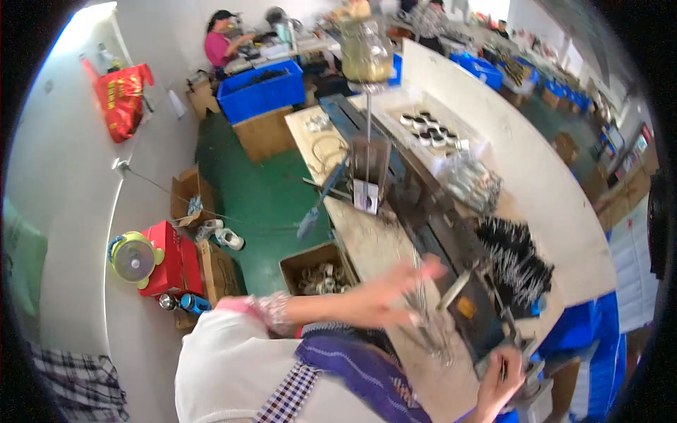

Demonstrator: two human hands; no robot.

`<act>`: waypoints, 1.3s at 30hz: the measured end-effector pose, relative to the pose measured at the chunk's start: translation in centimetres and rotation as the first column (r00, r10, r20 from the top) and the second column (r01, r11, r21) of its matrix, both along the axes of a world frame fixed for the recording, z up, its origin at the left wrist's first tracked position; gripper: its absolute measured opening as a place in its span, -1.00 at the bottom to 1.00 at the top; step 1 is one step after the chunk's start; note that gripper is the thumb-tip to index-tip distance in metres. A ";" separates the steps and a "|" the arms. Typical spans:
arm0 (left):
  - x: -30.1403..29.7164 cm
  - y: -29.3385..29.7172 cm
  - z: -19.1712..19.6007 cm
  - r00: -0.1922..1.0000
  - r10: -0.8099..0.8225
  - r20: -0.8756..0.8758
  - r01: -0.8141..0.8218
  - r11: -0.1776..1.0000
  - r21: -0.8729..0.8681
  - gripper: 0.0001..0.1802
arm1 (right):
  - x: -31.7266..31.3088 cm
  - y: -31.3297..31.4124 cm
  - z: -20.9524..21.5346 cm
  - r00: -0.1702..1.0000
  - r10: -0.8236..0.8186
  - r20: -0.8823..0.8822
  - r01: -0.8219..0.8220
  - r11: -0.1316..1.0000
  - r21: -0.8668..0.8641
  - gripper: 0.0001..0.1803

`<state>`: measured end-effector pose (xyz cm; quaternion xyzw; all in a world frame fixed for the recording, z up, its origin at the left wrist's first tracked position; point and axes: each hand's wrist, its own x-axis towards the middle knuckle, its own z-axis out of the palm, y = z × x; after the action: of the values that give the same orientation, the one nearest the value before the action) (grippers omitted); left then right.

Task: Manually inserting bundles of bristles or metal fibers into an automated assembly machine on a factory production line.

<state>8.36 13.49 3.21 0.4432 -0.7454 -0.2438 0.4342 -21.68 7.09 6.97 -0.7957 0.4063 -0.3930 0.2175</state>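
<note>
My left hand (pixel 395 292) reaches across the near part of the bench, blurred by motion. Its fingers look spread apart, and I make out nothing held in them. Just beside and under it lies a bunch of thin metal rods (pixel 431 333) on the pale bench top (pixel 377 236). At the near right end of a dark metal machine bed (pixel 471 328), my right hand (pixel 502 374) is closed with curled fingers. A small dark bit shows between those fingers, too small to name. An orange-yellow piece (pixel 466 307) sits on the bed between the two hands.
Black-ended rods (pixel 515 261) are heaped right of the machine, near clear plastic bags (pixel 469 182) and white round parts (pixel 430 130). A blue-handled lever (pixel 321 201) juts out left. Below stands a carton of parts (pixel 321 271). People work at the far benches.
</note>
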 end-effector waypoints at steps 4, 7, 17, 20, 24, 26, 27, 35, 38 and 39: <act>-6.4 -1.2 3.0 0.932 -0.299 -0.205 0.362 0.725 0.586 -0.55 | 6.5 -0.7 2.1 0.959 0.282 0.024 -0.277 0.952 -0.133 -0.86; -2.6 -2.6 -0.9 0.957 -0.137 -0.255 0.203 0.946 0.253 -0.79 | 5.2 -3.1 2.2 0.998 -0.022 0.056 0.015 0.994 0.112 -0.88; -7.9 -6.2 -4.2 0.734 0.367 -0.571 0.235 0.652 0.721 -0.75 | 3.2 -10.4 -3.2 0.917 0.006 -0.400 -0.093 0.976 -0.198 -0.83; -7.1 -6.7 -0.2 0.395 0.283 -0.874 0.690 0.537 0.486 -0.79 | 4.4 -10.9 -3.4 0.898 -0.012 -0.440 -0.081 0.978 -0.192 -0.86; -0.5 -9.0 3.5 -0.204 0.433 -0.878 0.785 0.609 0.118 -0.78 | 5.1 -11.0 -3.7 0.867 -0.061 -0.494 -0.108 0.946 -0.306 -0.93; 4.0 -8.7 1.1 -0.341 0.441 -0.830 0.719 0.691 0.072 -0.77 | 5.0 -10.5 -3.9 0.911 0.041 -0.411 -0.145 0.963 -0.226 -0.91; 4.7 -7.3 -0.4 -0.133 0.369 -0.920 0.598 0.770 0.223 -0.78 | 5.5 -10.1 -3.4 0.907 0.041 -0.419 -0.147 0.963 -0.224 -0.90; -4.2 -8.3 -1.4 0.922 -0.336 -0.191 0.385 0.741 0.550 -0.76 | 11.1 -19.8 -5.7 0.829 0.004 -0.560 -0.067 0.994 -0.092 -0.85; -5.5 -10.4 -4.0 0.918 -0.273 -0.288 0.394 0.713 0.580 -0.79 | 7.7 -17.9 -3.5 0.902 0.085 -0.423 -0.246 0.907 -0.342 -0.75; -5.2 -11.6 -4.5 0.926 -0.307 -0.218 0.377 0.747 0.548 -0.76 | 6.2 -15.7 -1.5 0.946 0.121 -0.302 -0.159 0.982 -0.103 -0.76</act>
<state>3.18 1.86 -1.33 0.3953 -0.6777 -0.5594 0.2675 -15.50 -8.66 5.51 -0.8843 0.3510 -0.2785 0.1316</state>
